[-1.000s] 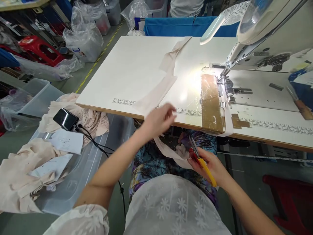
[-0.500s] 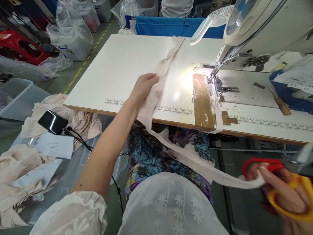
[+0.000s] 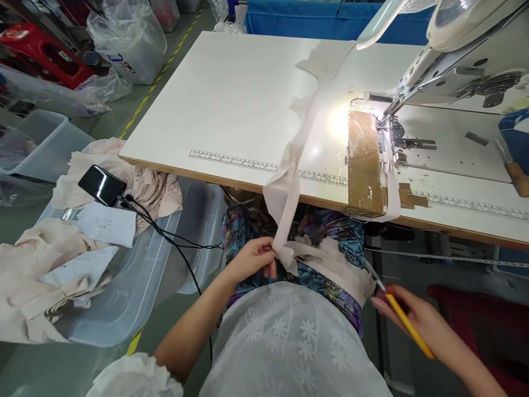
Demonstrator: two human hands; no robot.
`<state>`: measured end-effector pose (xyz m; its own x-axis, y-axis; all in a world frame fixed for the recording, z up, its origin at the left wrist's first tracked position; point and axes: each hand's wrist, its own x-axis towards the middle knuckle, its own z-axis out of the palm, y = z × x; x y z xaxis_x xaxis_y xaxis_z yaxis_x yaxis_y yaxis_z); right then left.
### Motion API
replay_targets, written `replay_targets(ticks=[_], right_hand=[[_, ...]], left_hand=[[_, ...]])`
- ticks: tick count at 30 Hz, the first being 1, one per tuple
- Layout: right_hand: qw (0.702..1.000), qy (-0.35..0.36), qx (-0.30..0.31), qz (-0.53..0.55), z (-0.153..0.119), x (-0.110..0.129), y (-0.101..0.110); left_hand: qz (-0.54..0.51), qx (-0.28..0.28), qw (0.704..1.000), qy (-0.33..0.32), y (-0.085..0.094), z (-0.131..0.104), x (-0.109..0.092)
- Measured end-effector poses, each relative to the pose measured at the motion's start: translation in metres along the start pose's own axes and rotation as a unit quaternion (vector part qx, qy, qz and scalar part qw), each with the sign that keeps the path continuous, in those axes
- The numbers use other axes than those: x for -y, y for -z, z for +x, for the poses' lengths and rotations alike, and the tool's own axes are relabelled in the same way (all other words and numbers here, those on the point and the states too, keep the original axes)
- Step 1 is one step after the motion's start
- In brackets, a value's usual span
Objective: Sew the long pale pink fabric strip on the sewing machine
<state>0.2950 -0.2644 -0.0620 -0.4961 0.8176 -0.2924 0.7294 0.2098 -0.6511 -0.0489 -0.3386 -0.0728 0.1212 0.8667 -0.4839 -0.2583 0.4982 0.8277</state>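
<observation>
A long pale fabric strip [image 3: 295,149] runs down over the table's front edge to my lap. My left hand [image 3: 254,259] pinches its lower end between thumb and fingers. Out to the right, my right hand [image 3: 407,311] is closed around scissors [image 3: 399,311] with red and yellow handles, their blades pointing toward more pale fabric [image 3: 341,262] bunched on my lap. Whether the blades touch that fabric I cannot tell. A sewing machine [image 3: 467,71] stands at the right of the white table [image 3: 231,105], with a narrow pale strip [image 3: 392,193] hanging from its needle area.
To my left, a clear plastic bin [image 3: 136,298] carries pale garment pieces [image 3: 37,275], paper notes [image 3: 109,223] and a black power bank [image 3: 102,184] with cables. Brown tape [image 3: 363,165] covers the table by the needle. A wooden-handled tool [image 3: 516,176] lies far right.
My left hand has come down from the tabletop to my lap, holding the strip's end. My right hand has released the strip's other end and moved inward with the scissors. The view has shifted.
</observation>
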Motion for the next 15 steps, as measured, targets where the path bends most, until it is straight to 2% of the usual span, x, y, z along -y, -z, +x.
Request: replay_targets(ticks=[3, 5, 12, 15], right_hand=[[0.977, 0.044, 0.176, 0.115, 0.027, 0.046, -0.024], [0.960, 0.072, 0.237, 0.132, 0.043, 0.063, -0.031], [0.928, 0.159, 0.332, 0.055, 0.082, 0.075, -0.033], [0.923, 0.176, 0.340, 0.026, 0.090, 0.083, -0.033]], left_hand=[[-0.064, -0.013, 0.998, -0.008, -0.016, -0.003, 0.011], [-0.075, -0.031, 0.997, -0.005, -0.019, -0.007, 0.014], [-0.087, -0.064, 0.994, 0.013, -0.018, -0.018, 0.014], [-0.095, -0.074, 0.993, 0.021, -0.021, -0.018, 0.012]])
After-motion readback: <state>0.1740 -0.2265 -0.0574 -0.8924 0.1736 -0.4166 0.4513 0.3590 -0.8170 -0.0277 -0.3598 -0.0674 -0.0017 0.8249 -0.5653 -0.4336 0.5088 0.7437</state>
